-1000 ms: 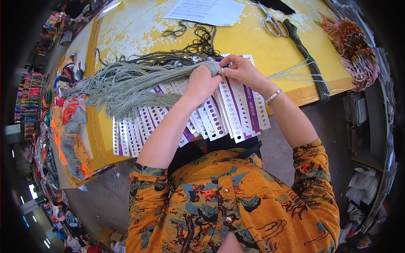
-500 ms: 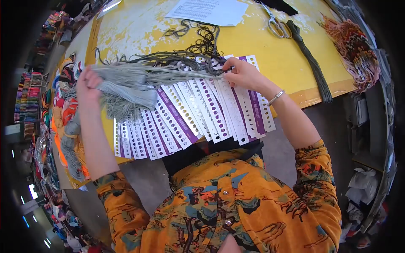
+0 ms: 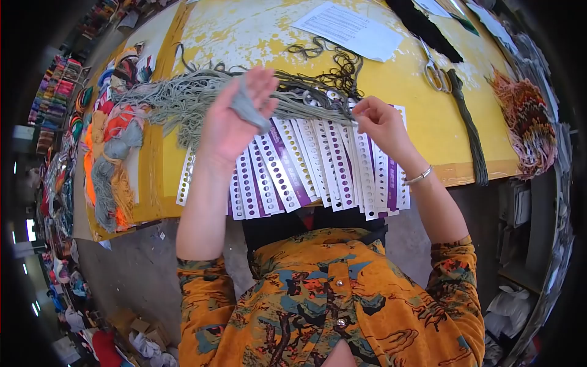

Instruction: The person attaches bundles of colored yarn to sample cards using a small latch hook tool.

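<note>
My left hand (image 3: 229,125) is raised over the left end of the cards, palm turned up and fingers partly curled, with a short bundle of blue-grey thread (image 3: 247,109) across it. Long strands of grey-green thread (image 3: 189,92) lie behind that hand and run right over the tops of the cards. At their right end, my right hand (image 3: 385,125) pinches thread near the card tops; its fingertips partly hide the grip. Purple-and-white punched cards (image 3: 284,165) fan out along the table's near edge, between and below both hands.
Dark thread (image 3: 348,67) lies tangled behind the cards, near a printed sheet (image 3: 348,30). Scissors (image 3: 435,76), a dark green hank (image 3: 468,128) and a pink-brown thread bundle (image 3: 526,116) lie on the right. Colourful hanks (image 3: 113,159) cover the yellow table's (image 3: 244,37) left side.
My left hand has moved right and turned palm up, and the grey strands now lie spread on the left. My right hand stays at the card tops. The whole view has shifted.
</note>
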Tool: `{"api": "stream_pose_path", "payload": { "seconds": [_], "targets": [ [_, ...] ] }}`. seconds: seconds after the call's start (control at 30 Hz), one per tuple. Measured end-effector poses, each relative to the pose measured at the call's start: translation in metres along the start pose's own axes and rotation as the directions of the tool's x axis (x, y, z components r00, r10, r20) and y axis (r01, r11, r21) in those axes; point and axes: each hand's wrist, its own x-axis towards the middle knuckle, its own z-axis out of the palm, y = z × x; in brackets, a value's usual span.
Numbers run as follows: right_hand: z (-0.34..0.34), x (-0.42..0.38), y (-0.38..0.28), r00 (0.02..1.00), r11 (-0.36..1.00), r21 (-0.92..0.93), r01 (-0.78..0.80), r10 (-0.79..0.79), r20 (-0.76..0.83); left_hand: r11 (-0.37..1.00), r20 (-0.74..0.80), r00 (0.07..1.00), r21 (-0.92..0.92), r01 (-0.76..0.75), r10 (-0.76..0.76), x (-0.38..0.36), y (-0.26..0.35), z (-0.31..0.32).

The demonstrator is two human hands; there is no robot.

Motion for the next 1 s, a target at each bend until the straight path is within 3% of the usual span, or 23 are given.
{"api": "stream_pose_path", "payload": {
  "seconds": [0.07, 0.13, 0.27, 0.4, 0.47, 0.6, 0.67, 0.73, 0.8, 1.0],
  "targets": [
    [0.017, -0.002, -0.034, 0.999, 0.969, 0.242, 0.044, -0.045, -0.001, 0.999, 0.052, 0.998, 0.018, 0.028, -0.029, -0.002, -0.02, 0.011],
    [0.039, 0.002, -0.049, 0.991, 0.944, 0.3, 0.136, -0.126, -0.054, 0.999, 0.068, 0.997, 0.032, 0.026, -0.028, -0.004, -0.034, 0.019],
    [0.066, 0.006, -0.078, 0.996, 0.778, 0.624, -0.078, 0.04, 0.074, 0.999, 0.098, 0.995, 0.032, 0.03, -0.033, -0.008, -0.05, 0.024],
    [0.08, 0.006, -0.072, 0.977, 0.68, 0.711, -0.179, 0.038, 0.21, 0.995, 0.054, 0.999, 0.102, 0.0, -0.005, -0.017, -0.056, 0.026],
    [0.083, 0.0, -0.075, 0.97, 0.545, 0.802, -0.243, 0.155, 0.189, 0.995, 0.046, 0.999, 0.1, -0.01, 0.005, -0.019, -0.057, 0.023],
    [0.084, -0.003, -0.064, 0.984, 0.43, 0.887, -0.168, 0.134, 0.121, 1.0, 0.058, 0.998, 0.004, -0.013, 0.013, -0.02, -0.064, 0.016],
    [0.085, -0.006, -0.064, 0.989, 0.46, 0.879, -0.127, 0.122, 0.079, 1.0, 0.032, 0.999, -0.014, -0.023, 0.023, -0.021, -0.069, 0.014],
    [0.085, -0.008, -0.063, 0.993, 0.488, 0.868, -0.089, 0.11, 0.041, 0.989, -0.026, 0.995, 0.116, -0.089, 0.092, -0.023, -0.073, 0.013],
    [0.086, -0.009, -0.062, 0.995, 0.623, 0.781, -0.052, 0.096, -0.01, 0.989, -0.047, 0.995, 0.125, -0.084, 0.09, -0.023, -0.074, 0.013],
    [0.09, -0.012, -0.06, 0.994, 0.651, 0.757, -0.045, 0.102, -0.028, 0.967, -0.149, 0.969, 0.196, -0.165, 0.196, -0.026, -0.077, 0.02]
  ]
}}
